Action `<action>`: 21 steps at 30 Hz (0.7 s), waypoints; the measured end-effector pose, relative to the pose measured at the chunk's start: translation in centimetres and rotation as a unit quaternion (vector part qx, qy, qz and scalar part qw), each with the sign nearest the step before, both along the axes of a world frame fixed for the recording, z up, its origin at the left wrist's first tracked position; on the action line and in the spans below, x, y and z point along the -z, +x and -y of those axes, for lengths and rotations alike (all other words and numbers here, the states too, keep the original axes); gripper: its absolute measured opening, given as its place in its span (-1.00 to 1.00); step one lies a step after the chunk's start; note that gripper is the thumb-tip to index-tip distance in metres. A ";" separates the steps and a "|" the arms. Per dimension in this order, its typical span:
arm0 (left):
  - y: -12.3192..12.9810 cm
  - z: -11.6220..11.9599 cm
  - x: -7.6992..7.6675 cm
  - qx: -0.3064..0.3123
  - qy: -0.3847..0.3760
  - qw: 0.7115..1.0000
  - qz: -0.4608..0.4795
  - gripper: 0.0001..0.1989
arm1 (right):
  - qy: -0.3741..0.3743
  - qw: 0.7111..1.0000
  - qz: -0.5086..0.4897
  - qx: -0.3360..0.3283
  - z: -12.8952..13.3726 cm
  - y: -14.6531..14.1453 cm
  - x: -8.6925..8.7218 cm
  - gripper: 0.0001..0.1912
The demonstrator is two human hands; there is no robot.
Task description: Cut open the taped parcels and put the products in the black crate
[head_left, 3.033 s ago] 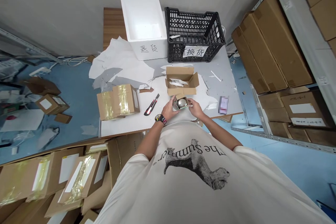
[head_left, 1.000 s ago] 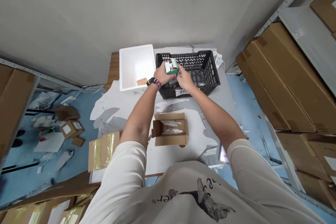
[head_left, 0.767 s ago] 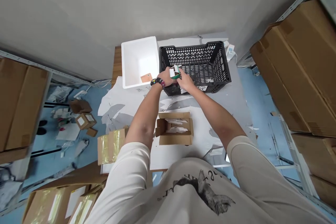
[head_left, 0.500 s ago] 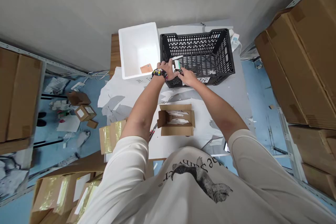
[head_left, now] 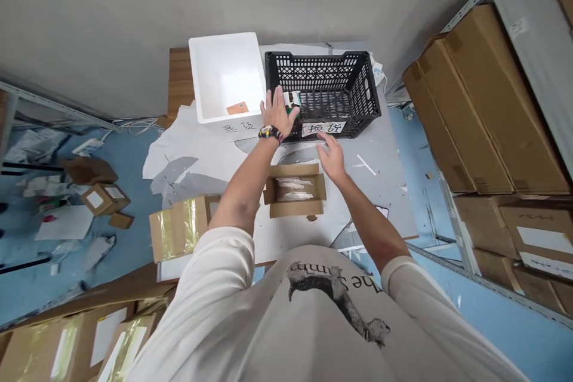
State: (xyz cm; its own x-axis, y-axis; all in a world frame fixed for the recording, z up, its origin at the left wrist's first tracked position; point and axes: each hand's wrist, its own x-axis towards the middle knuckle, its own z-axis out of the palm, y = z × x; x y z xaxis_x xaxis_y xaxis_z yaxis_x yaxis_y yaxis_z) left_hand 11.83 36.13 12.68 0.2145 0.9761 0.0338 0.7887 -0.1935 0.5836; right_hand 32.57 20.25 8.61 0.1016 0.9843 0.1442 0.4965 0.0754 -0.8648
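My left hand (head_left: 277,112), with a beaded bracelet at the wrist, reaches over the front left corner of the black plastic crate (head_left: 323,55). Its fingers are spread. Just beside them, inside the crate, lies a small white and green box (head_left: 293,98); whether my hand touches it I cannot tell. My right hand (head_left: 330,155) hovers in front of the crate below its paper label (head_left: 323,128), fingers apart and holding nothing. Between my forearms an opened cardboard box (head_left: 295,209) with torn white paper inside rests on the table.
A white foam box (head_left: 228,42) with an orange card (head_left: 237,108) in it stands left of the crate. Taped cartons (head_left: 181,230) sit at the table's left front. Shelves with large cartons (head_left: 470,101) flank the right; loose boxes (head_left: 105,198) lie on the floor at left.
The small white and green box has left my hands and lies in the crate. My right hand has drawn back toward me, out of the crate. My left hand has spread its fingers.
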 end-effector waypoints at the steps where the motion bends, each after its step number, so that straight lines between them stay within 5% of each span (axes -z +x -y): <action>1: -1.0 2.1 -0.1 -0.003 0.010 0.999 0.033 0.01 | -0.030 0.999 -0.035 0.021 2.3 0.5 0.7 -0.44; 4: -6.0 9.7 1.2 -0.022 -0.007 0.991 0.129 -0.19 | -0.168 0.973 -0.131 0.090 9.3 1.7 3.2 -0.40; 6: -9.9 15.0 3.0 -0.089 -0.050 0.978 0.184 -0.28 | -0.245 0.951 -0.156 0.105 13.3 1.9 4.6 -0.37; 9: -13.8 22.1 5.8 -0.202 -0.174 0.936 0.228 -0.30 | -0.289 0.935 -0.189 0.077 17.4 0.9 5.6 -0.32; 11: -14.3 25.8 7.2 -0.179 -0.247 0.920 0.244 -0.26 | -0.283 0.938 -0.188 0.066 18.6 -0.3 5.6 -0.29; 14: -12.8 28.9 8.2 -0.138 -0.264 0.938 0.179 -0.31 | -0.274 0.949 -0.113 0.111 18.5 -2.4 5.2 -0.32; 18: -10.6 29.6 8.4 -0.199 -0.262 0.943 0.052 -0.48 | -0.299 0.936 0.006 0.183 17.4 -4.1 4.4 -0.57; 21: -10.9 30.0 8.0 -0.168 -0.241 0.955 0.039 -0.50 | -0.286 0.936 0.040 0.200 18.1 -4.6 3.5 -0.61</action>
State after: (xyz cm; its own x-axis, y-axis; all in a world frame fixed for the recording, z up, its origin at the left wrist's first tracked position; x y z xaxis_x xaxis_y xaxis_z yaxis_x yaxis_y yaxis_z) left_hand 0.94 6.10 4.68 -0.0981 0.8955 -0.4340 0.7102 0.3685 0.5999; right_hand 28.01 2.19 5.08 0.4897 0.7889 -0.3711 0.4520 -0.5938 -0.6657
